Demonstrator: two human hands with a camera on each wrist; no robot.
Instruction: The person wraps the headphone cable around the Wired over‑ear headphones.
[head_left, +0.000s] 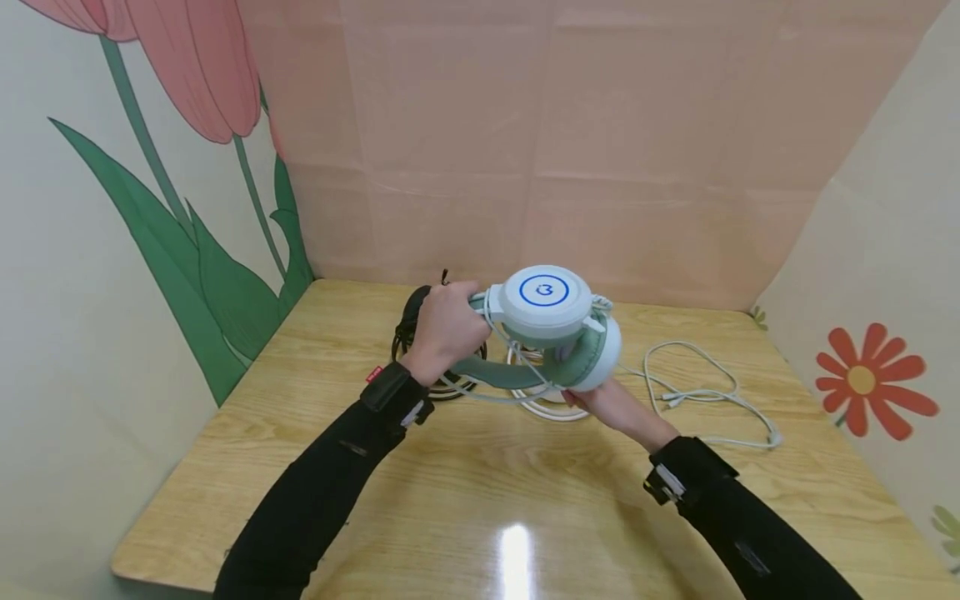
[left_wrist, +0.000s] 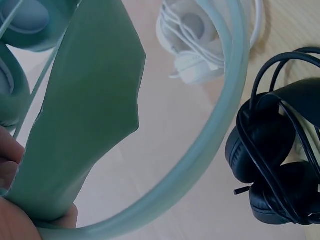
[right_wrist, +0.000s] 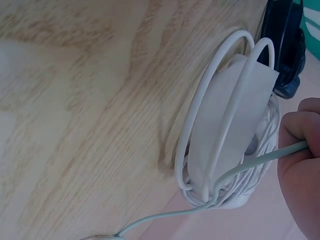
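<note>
A pair of mint-green and white headphones (head_left: 545, 302), with a blue ring emblem on the ear cup, is held above the table. My left hand (head_left: 453, 327) grips it at the headband's side; the green padded band (left_wrist: 90, 110) fills much of the left wrist view. Under the lower ear cup is my right hand (head_left: 611, 407). Its curled fingers hold the pale green headphone cable (right_wrist: 255, 161), which trails down to the table. Loops of the cable also wrap around the headband and cups.
Behind my left hand lie black headphones (left_wrist: 265, 145) with a coiled cord. White headphones (right_wrist: 230, 115) with a bundled cord sit beside them, partly hidden in the head view by the green pair. Loose cable (head_left: 697, 393) spreads over the table's right side. Walls enclose the wooden table (head_left: 465, 500).
</note>
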